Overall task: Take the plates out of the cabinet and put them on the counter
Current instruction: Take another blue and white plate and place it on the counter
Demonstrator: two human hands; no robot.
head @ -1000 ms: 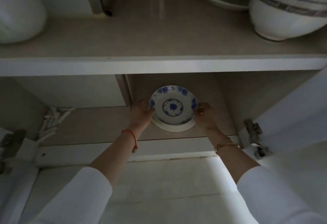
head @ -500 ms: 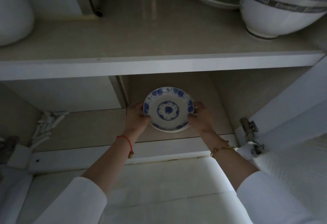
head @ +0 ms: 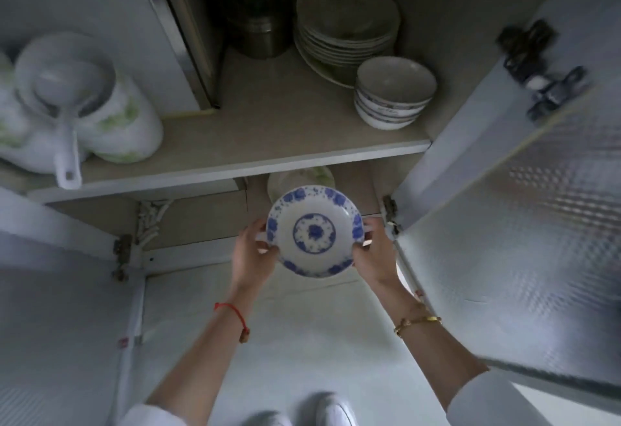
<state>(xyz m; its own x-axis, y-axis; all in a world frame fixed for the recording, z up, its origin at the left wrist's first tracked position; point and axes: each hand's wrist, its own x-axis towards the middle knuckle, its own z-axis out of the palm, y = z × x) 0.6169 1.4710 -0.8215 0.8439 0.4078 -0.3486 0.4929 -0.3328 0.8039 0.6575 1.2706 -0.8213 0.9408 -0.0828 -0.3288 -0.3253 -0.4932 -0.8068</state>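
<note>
Head view, change: the blue-patterned plate [head: 314, 230] was low inside the lower compartment of the cabinet [head: 235, 170] a second ago. It is now raised and drawn forward, past the front edge, with pale floor showing below it.
Head view, grip: the left hand [head: 250, 252] and right hand [head: 373, 251] hold opposite sides of the rim, fingers curled under it and thumbs on the edge. Neither hand is slack.
Head view, plate position: in the air between both hands, face up and roughly level, just in front of the lower shelf.
Head view, meaning for task: judged as removal done for this plate. Carrying and setting down are not yet done.
Head view, remaining stock: a pale plate [head: 302, 177] sits behind in the lower compartment. A stack of plates [head: 346, 29] and bowls [head: 393, 96] stand on the shelf above.
Head view, hidden: no counter is in view. White edges beside the fingers may be a second plate underneath, but I cannot tell.
Head view, unclear: the frame is dim and blurred at the door [head: 521, 224]. The shoes [head: 332, 409] are cut off at the bottom.
</note>
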